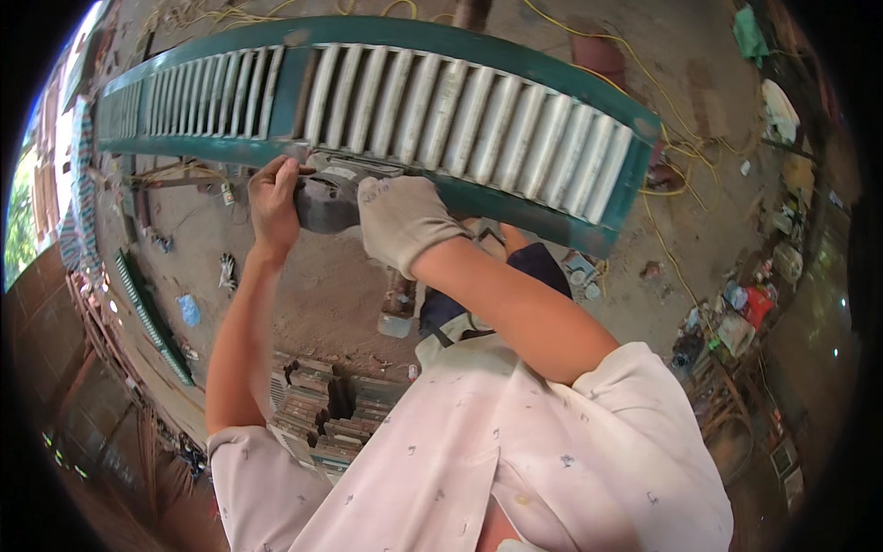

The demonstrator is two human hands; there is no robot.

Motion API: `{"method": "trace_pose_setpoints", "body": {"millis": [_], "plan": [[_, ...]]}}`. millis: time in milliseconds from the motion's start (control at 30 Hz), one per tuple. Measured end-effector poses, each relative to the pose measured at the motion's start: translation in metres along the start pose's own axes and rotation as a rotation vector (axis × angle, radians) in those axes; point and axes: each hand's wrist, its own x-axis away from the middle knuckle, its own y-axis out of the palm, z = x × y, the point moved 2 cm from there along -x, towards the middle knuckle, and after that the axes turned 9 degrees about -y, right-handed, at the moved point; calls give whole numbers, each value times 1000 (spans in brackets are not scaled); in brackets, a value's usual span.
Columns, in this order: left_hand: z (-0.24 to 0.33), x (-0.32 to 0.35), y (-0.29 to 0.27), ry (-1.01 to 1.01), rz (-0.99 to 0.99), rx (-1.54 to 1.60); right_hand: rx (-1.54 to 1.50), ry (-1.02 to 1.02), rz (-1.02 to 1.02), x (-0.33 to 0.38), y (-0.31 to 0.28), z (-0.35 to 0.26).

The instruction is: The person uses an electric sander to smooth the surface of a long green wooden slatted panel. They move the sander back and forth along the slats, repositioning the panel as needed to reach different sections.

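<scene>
A long green louvered shutter [290,101] with pale, bare-looking slats lies across in front of me, tilted slightly down to the right. Against the near rail of its frame sits a dark grey power sander [326,204]. My right hand [401,219], in a pale work glove, is closed around the right side of the tool. Bare, my left hand [274,201] grips the left side, its fingertips close to the shutter's edge. The sander's underside and part of the fingers are hidden.
A stack of louvered panels [336,409] lies near on the left. Another green slatted panel [152,317] rests on the dirt floor. Yellow cable [676,267] runs loosely on the right, near scattered rubbish [736,322]. A blue scrap [189,310] lies at left.
</scene>
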Motion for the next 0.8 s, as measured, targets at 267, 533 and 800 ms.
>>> {"method": "trace_pose_setpoints", "body": {"millis": [267,533,800], "plan": [[58,87,163,-102,-130,-41,27,241,-29,165,-24,79],[96,165,294,28,-298,-148,159,455,-169,309,-29,152],[112,152,258,411,-509,-531,187,386,-166,284,-38,151]]}}
